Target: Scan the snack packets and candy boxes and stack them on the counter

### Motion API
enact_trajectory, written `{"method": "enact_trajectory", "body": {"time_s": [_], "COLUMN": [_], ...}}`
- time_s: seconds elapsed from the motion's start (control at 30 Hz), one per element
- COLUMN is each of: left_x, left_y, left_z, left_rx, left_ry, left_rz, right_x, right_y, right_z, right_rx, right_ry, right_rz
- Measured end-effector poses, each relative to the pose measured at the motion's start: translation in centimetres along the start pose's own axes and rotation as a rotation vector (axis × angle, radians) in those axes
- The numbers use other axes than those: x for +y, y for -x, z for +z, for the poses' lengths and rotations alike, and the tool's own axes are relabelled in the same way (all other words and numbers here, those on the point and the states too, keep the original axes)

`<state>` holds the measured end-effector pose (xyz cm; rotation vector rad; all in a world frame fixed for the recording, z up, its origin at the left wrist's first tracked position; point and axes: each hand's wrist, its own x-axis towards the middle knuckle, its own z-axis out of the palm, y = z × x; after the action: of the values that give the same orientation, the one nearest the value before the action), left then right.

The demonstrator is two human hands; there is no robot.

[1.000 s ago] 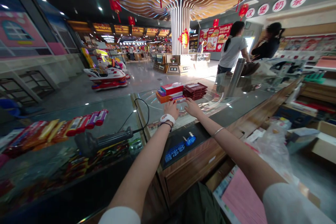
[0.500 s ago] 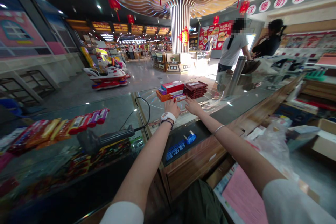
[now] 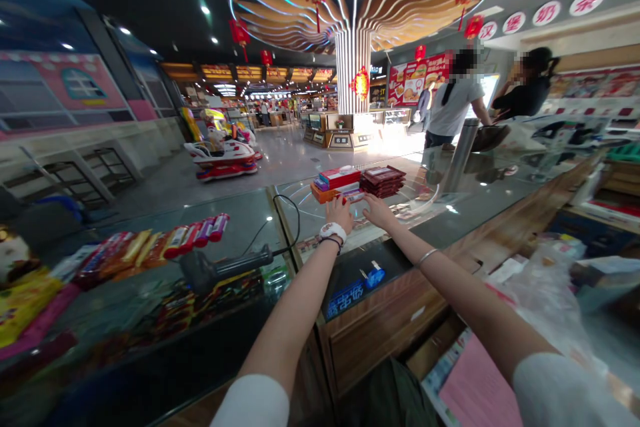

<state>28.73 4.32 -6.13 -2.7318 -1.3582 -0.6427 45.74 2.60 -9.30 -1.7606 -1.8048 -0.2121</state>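
My left hand (image 3: 340,216) reaches over the glass counter to the near side of a small stack of flat boxes (image 3: 340,178), red, white and orange. Its fingers bend down at the left end of a slim, reddish packet (image 3: 357,199), thin and partly hidden. On that packet's right end are the fingertips of my right hand (image 3: 379,211), thumb and forefinger close together. Both hands seem to hold it between them, low on the counter. Just behind my right hand, a pile of dark red flat packets (image 3: 383,181) touches or nearly touches the boxes.
A black handheld scanner (image 3: 225,268) with a curled cable lies left of my arm. Beyond it is a row of colourful snack packets (image 3: 150,248). A blue tag (image 3: 375,276) is near the counter's front edge. Two people stand by a metal post (image 3: 463,147) at right.
The view has swung slightly left and up, so everything sits lower and further right. Both hands stay beside the boxes, their fingers drawn slightly closer around the slim packet.
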Motion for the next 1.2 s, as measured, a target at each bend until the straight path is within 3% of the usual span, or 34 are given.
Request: {"method": "enact_trajectory", "body": {"time_s": [0.2,0.4,0.53,0.67,0.9,1.07,1.2], "left_x": [-0.5,-1.7,-3.2,-5.3,-11.7,-17.6,-21.6], "left_y": [1.6,5.0,8.3,12.9,18.3,19.0,18.8], "left_z": [-2.0,-6.3,-9.9,-12.9,-16.7,-19.1,-19.6], "left_rx": [0.037,0.079,0.105,0.180,0.294,0.351,0.345], "left_ry": [-0.069,-0.170,-0.189,-0.188,-0.174,-0.166,-0.152], "left_rz": [0.081,0.143,0.099,0.095,-0.060,-0.244,-0.328], "right_x": [-0.7,-2.4,-5.8,-11.1,-20.5,-25.5,-28.6], "right_y": [0.7,1.2,1.0,0.8,0.1,-1.5,-2.8], "right_z": [-0.7,-2.2,-2.5,-2.1,0.0,2.1,3.9], "right_rx": [0.055,0.070,0.101,0.106,0.023,-0.049,-0.117], "right_ry": [0.075,0.152,0.069,-0.051,-0.221,-0.275,-0.279], "right_rz": [-0.094,-0.177,-0.263,-0.405,-0.579,-0.637,-0.656]}}
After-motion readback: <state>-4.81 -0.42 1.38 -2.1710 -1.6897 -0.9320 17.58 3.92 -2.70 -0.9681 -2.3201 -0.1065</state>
